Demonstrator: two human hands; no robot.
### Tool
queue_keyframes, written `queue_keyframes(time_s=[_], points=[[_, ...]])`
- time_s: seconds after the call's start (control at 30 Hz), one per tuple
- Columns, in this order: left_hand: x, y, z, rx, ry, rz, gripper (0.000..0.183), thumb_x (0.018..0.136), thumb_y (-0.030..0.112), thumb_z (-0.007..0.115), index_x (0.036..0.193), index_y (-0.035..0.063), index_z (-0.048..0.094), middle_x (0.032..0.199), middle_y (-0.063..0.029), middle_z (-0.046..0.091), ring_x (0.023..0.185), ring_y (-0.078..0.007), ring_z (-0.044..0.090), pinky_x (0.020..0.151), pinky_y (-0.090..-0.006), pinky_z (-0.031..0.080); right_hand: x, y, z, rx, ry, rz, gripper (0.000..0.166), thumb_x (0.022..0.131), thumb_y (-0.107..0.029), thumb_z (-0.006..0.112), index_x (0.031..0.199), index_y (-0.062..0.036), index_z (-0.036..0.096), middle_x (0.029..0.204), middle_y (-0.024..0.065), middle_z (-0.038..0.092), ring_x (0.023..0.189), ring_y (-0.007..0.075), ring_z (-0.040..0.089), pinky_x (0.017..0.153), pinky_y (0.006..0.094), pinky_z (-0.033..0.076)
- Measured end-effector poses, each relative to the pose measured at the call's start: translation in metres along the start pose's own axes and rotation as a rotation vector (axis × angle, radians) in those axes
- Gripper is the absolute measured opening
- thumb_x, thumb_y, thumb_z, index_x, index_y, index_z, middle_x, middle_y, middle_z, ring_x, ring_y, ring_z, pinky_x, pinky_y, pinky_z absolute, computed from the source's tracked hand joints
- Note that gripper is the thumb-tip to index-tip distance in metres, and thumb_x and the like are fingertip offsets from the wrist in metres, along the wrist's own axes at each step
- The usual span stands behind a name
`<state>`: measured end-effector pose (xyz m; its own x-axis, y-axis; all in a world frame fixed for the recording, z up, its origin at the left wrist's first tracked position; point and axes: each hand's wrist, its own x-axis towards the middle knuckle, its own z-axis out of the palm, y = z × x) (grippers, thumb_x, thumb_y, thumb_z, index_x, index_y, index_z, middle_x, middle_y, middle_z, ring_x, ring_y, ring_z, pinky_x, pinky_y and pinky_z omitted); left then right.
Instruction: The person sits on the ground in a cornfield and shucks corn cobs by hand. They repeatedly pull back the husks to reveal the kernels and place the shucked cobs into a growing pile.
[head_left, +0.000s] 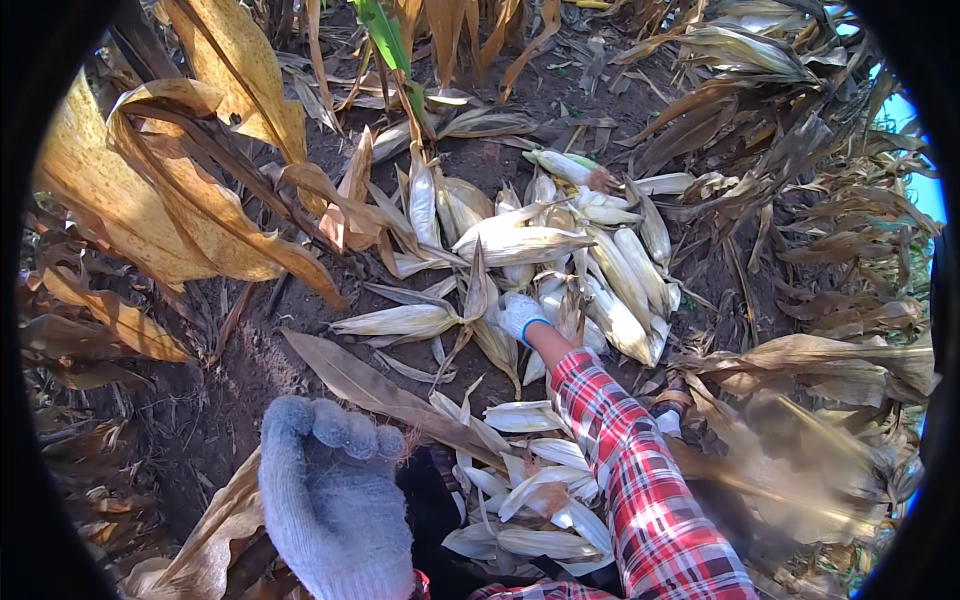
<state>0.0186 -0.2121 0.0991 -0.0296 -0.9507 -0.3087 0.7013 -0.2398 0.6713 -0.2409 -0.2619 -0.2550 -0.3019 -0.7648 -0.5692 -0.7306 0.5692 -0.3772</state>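
Unhusked ears of corn (525, 244) lie in a heap on the soil, most in pale dry husks. My right hand (521, 315), in a white knit glove with a blue cuff edge, reaches to the near side of the heap and touches a husked-over ear (491, 334); its fingers are largely hidden, so its grip cannot be told. Close to the camera at lower left, my left hand (334, 487), in a greyish knit glove, is raised palm up with curled fingers and nothing visible in it. Loose pale husks (551, 487) lie between my arms.
Large dry corn leaves (187, 195) hang at the left, and dry stalks and leaves (810, 247) crowd the right side. A long brown leaf (375, 382) lies across the dark soil (217, 405). A green leaf (382, 34) stands at the top. A shod foot (671, 409) shows beside my right sleeve.
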Motion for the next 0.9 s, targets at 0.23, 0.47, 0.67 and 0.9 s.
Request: queue_keyframes(time_s=[0.23, 0.47, 0.67, 0.9], points=[[0.026, 0.0, 0.013, -0.089, -0.036, -0.206, 0.017, 0.099, 0.02, 0.048, 0.101, 0.0102, 0.062, 0.089, -0.0017, 0.055, 0.08, -0.0177, 0.048, 0.08, -0.0362, 0.041, 0.02, -0.03, 0.017, 0.034, 0.374, -0.328, 0.027, 0.082, -0.026, 0.063, 0.098, -0.0048, 0.061, 0.097, 0.0217, 0.065, 0.096, 0.0375, 0.062, 0.083, 0.048, 0.049], [0.041, -0.003, 0.013, -0.063, -0.008, -0.182, 0.021, 0.101, 0.02, 0.044, 0.104, 0.0098, 0.062, 0.095, -0.0038, 0.059, 0.085, -0.0196, 0.051, 0.082, -0.0386, 0.044, 0.004, -0.081, 0.074, -0.227, 0.274, -0.462, 0.045, 0.075, -0.024, 0.072, 0.112, -0.0044, 0.056, 0.095, 0.0167, 0.066, 0.093, 0.0338, 0.065, 0.076, 0.0447, 0.053], [0.028, -0.011, 0.007, 0.078, 0.206, 0.039, 0.026, 0.099, 0.022, 0.049, 0.117, 0.0037, 0.056, 0.096, -0.0055, 0.056, 0.083, -0.0178, 0.052, 0.079, -0.0341, 0.046, -0.043, -0.072, 0.088, 0.15, -0.086, -0.145, 0.056, 0.079, -0.031, 0.069, 0.121, 0.0018, 0.055, 0.107, 0.0256, 0.065, 0.104, 0.04, 0.062, 0.087, 0.046, 0.05], [0.015, -0.006, -0.021, 0.069, -0.01, -0.032, 0.029, 0.099, 0.024, 0.053, 0.118, 0.0028, 0.058, 0.098, -0.0075, 0.062, 0.087, -0.0185, 0.06, 0.083, -0.0371, 0.05, -0.201, -0.05, -0.01, 0.892, -0.303, -0.32, 0.056, 0.084, -0.025, 0.07, 0.127, 0.0058, 0.053, 0.118, 0.0174, 0.064, 0.11, 0.0256, 0.059, 0.096, 0.0353, 0.045]])
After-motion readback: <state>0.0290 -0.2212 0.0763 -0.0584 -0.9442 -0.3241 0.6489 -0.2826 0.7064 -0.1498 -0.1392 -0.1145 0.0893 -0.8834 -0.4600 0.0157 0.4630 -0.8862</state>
